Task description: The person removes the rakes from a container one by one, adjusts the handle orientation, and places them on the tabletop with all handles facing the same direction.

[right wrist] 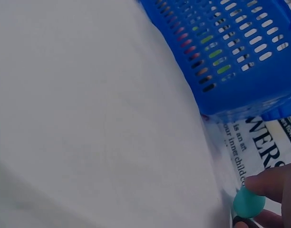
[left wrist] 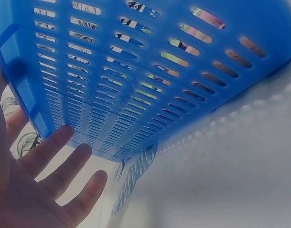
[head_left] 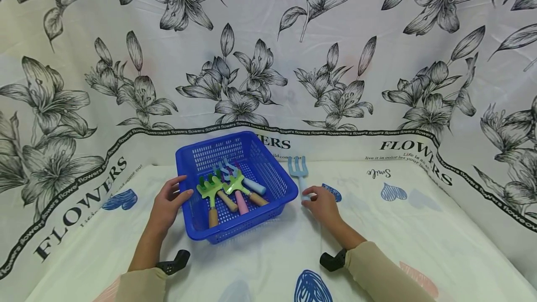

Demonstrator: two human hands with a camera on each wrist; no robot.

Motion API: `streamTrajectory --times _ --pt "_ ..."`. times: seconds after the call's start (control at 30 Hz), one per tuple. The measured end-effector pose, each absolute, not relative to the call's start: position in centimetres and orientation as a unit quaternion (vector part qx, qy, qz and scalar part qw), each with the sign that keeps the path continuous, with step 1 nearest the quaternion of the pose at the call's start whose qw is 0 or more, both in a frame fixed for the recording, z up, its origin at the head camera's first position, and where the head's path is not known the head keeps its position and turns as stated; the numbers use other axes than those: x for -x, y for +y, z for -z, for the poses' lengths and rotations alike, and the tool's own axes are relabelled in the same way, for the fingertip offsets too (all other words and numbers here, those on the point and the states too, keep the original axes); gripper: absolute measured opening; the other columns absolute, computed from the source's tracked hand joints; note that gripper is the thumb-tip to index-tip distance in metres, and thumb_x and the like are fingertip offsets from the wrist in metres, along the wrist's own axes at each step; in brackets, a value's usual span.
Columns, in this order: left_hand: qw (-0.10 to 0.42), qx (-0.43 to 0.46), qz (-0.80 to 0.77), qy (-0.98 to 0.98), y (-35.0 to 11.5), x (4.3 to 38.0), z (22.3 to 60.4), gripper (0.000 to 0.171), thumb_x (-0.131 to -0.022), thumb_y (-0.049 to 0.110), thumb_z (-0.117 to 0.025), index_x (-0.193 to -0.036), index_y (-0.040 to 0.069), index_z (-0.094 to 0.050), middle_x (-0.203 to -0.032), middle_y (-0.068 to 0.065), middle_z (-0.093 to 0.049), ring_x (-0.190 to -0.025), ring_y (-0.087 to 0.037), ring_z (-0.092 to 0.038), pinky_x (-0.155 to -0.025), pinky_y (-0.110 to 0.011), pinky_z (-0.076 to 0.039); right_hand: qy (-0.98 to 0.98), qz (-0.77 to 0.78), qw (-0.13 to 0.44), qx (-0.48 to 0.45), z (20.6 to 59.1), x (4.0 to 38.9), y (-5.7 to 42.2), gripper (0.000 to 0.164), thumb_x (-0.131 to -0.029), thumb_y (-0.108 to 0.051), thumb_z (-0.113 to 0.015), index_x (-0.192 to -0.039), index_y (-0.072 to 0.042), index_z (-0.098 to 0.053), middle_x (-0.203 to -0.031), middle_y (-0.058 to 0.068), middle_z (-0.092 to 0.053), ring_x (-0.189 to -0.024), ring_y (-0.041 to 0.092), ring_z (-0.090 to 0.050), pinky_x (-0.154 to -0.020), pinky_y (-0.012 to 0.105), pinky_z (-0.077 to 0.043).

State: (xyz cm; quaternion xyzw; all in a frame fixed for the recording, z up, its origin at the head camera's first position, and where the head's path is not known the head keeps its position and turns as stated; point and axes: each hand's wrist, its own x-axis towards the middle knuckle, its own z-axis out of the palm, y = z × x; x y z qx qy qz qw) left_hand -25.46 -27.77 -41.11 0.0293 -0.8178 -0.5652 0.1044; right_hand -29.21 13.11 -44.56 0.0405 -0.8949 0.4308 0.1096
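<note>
My right hand (head_left: 324, 205) pinches the handle end of a light blue toy garden fork (head_left: 299, 171), whose tines point away from me, right of a blue plastic basket (head_left: 247, 229). In the right wrist view the rounded turquoise handle end (right wrist: 249, 203) shows between thumb and fingers. My left hand (head_left: 168, 202) is at the basket's left rim, thumb and index tips overlapping it; its other fingers (left wrist: 72, 166) extend loosely beside the slotted wall. Inside the basket lie several toy garden forks, among them a green one with a wooden handle (head_left: 213, 217), and a pink handle (head_left: 241, 203).
A white cloth (head_left: 260, 269) with hearts and lettering covers the table. Behind the basket rises a flower-printed curtain (head_left: 247, 50). Black wrist mounts (head_left: 333, 261) are on both forearms.
</note>
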Motion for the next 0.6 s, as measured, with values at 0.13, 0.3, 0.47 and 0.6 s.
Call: streamTrajectory --times 0.13,0.3,0.47,0.6 --pt "0.105 -0.028 0.567 -0.817 -27.8 25.5 41.2 0.068 -0.095 0.038 -0.06 -0.153 0.018 -0.029 -0.153 -0.022 -0.029 -0.137 -0.043 -0.032 -0.105 -0.061 -0.031 -0.9 -0.42 0.113 -0.037 44.7 29.3 13.1 0.018 -0.079 -0.006 -0.079 -0.095 -0.012 -0.072 -0.106 0.006 -0.067 -0.09 0.023 -0.065 -0.076 0.04 -0.054" --pt "0.103 -0.028 0.567 -0.816 -27.8 25.5 41.1 0.068 -0.096 0.037 -0.06 -0.153 0.018 -0.029 -0.153 -0.022 -0.03 -0.137 -0.043 -0.032 -0.105 -0.061 -0.031 -0.902 -0.416 0.108 -0.036 44.7 29.4 13.1 0.018 -0.078 -0.006 -0.079 -0.094 -0.011 -0.073 -0.104 0.005 -0.066 -0.089 0.022 -0.064 -0.074 0.039 -0.054" --pt "0.1 -0.027 0.569 -0.816 -27.8 25.5 41.0 0.067 -0.096 0.036 -0.06 -0.153 0.017 -0.029 -0.153 -0.023 -0.03 -0.137 -0.044 -0.032 -0.105 -0.062 -0.031 -0.903 -0.417 0.094 -0.041 44.0 29.3 13.5 0.018 -0.08 -0.006 -0.077 -0.097 -0.01 -0.072 -0.105 0.005 -0.066 -0.088 0.022 -0.064 -0.068 0.036 -0.054" --pt "0.1 -0.028 0.567 -0.817 -27.9 25.7 41.3 0.069 -0.095 0.038 -0.06 -0.153 0.018 -0.028 -0.153 -0.021 -0.029 -0.137 -0.043 -0.032 -0.106 -0.06 -0.031 -0.9 -0.422 0.103 -0.038 43.0 29.5 13.7 0.019 -0.082 -0.008 -0.076 -0.1 -0.008 -0.071 -0.107 0.008 -0.065 -0.087 0.023 -0.065 -0.068 0.037 -0.054"
